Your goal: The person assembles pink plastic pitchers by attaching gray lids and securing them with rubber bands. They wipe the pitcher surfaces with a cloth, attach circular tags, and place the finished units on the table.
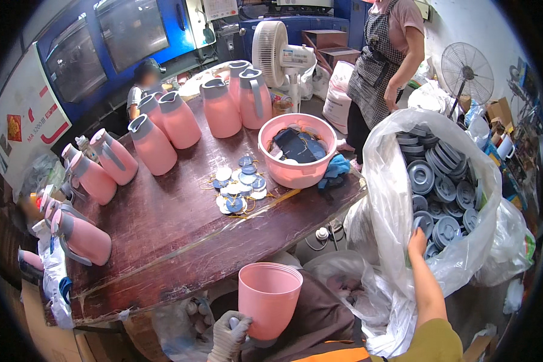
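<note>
Low in front of me, a pink pitcher body [268,298] is held with its wide round opening facing up. My left hand [228,339], in a pale glove, closes on a grey part low on its left side, probably the handle. To the right, my bare right hand [417,242] reaches over the rim of a large clear plastic bag [385,181]. Its fingers are on a round grey plastic disc [424,222] at the near side of the heap. Several similar ringed grey discs [445,188] fill the bag.
On the dark red table [181,241] stand several pink pitchers [152,148] with grey tops. Round tags [238,184] with yellow strings lie by a pink basin [298,172] holding a dark phone-like object. A fan [271,54] and a person in a checked apron [374,66] are beyond.
</note>
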